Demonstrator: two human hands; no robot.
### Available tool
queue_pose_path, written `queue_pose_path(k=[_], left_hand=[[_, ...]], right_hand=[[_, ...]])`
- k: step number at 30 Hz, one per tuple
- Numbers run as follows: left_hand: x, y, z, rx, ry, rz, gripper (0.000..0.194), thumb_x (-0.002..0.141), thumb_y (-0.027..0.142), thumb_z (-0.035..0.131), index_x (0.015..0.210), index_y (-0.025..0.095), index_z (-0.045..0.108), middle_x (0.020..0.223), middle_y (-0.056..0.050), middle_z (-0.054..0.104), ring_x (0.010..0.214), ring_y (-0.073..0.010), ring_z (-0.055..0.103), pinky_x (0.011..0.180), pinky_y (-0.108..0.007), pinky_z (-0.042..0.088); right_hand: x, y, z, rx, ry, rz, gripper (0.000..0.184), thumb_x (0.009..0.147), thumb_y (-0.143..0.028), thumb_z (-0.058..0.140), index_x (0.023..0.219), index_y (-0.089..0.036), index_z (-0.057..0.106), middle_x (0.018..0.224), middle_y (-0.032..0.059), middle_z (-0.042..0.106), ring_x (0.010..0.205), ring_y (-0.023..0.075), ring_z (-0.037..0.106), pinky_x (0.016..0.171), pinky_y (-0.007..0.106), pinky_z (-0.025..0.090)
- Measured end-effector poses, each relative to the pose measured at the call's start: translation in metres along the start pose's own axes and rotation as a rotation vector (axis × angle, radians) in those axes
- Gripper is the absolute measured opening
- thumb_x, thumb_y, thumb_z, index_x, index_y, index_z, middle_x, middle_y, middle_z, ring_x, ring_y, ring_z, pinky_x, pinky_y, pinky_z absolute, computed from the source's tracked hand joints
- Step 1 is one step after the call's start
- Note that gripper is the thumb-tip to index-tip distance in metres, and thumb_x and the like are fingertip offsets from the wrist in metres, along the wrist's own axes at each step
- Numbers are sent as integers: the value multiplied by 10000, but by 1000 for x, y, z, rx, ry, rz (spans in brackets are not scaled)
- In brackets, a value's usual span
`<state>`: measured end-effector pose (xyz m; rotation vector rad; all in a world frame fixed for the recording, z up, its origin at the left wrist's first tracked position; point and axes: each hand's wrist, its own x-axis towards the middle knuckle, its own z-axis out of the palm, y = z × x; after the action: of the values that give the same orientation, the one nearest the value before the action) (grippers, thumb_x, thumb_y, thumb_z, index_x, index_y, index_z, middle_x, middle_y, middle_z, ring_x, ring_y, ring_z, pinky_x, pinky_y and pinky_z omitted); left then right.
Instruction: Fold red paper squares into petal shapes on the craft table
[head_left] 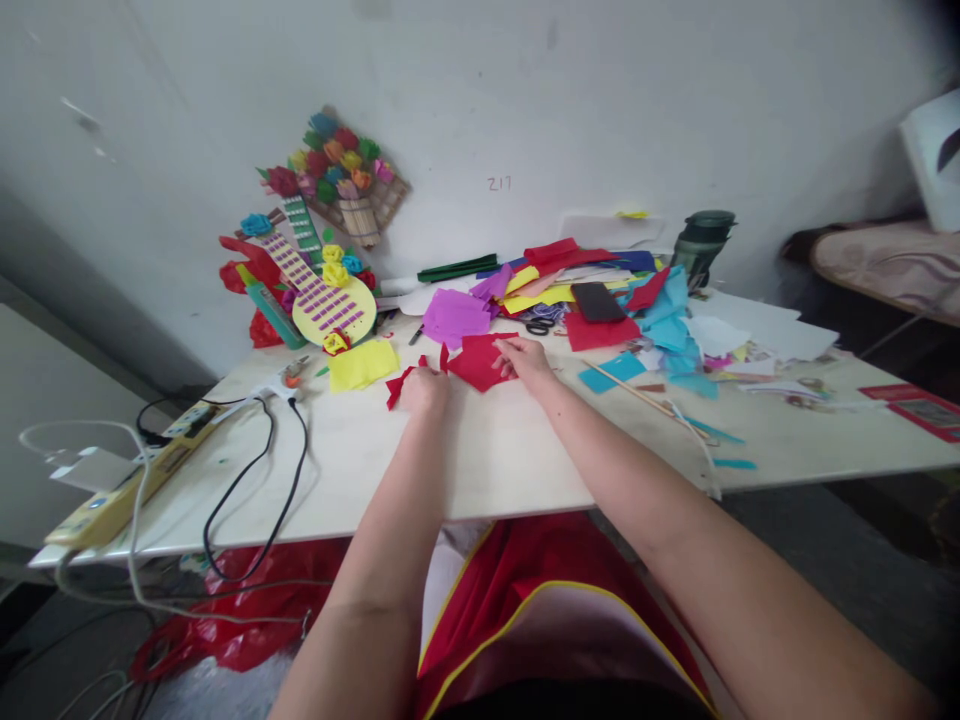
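My left hand is closed around a crumpled strip of red crepe paper, whose ends stick out on both sides of the fingers. To the right, a flat piece of red paper lies on the table. My right hand has its bent fingers on the right edge of that piece, thumb and fingertips together. Just behind the hands are a purple paper sheet and a pair of black-handled scissors. A yellow paper sheet rests left of my left hand.
Paper flowers, a guitar-shaped craft and a glue bottle stand back left. A power strip with cables runs along the left edge. Coloured paper, a phone, a wooden stick and a dark bottle are right.
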<state>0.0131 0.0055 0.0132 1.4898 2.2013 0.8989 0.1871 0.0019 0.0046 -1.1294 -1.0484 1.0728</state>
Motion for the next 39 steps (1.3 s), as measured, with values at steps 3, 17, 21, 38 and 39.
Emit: queue_pose_path(k=[3,17,21,38,39], left_hand=[[1,-2,-2,15,13,-31,225,661,352,653,809,185,686,1039,-209,646,1042,-382,561,783,-459,408],[5,-2,-5,115,86,4,284,773,418,535,904,207,672,1020,-178,653,987,-349,568,761,-438,399],[-1,0,-5,152,165,205,245,807,337,497,909,208,677,997,-135,664,1039,-307,512,781,-400,395],[3,-5,8,367,87,419,214,682,113,543,777,219,703,932,-100,687,1076,-265,464,883,-397,289],[4,-5,8,364,86,414,210,682,118,543,777,217,701,934,-105,686,1078,-267,465,879,-402,289]], right_hand=[[-2,-2,0,-6,2,3,146,794,-268,582,731,-138,606,458,-24,592,315,51,446,322,147,300],[12,17,-5,-304,5,-199,138,762,-257,581,815,-160,664,536,-21,612,400,88,509,431,203,407],[13,19,-8,-570,56,-345,147,735,-304,631,827,-207,694,721,14,684,649,142,618,636,260,484],[-24,-2,18,-1479,-303,-617,251,791,-277,509,954,-162,661,1020,113,632,988,258,521,779,358,408],[-25,-2,18,-1490,-310,-611,250,798,-269,495,951,-164,663,1017,114,633,987,257,521,761,354,409]])
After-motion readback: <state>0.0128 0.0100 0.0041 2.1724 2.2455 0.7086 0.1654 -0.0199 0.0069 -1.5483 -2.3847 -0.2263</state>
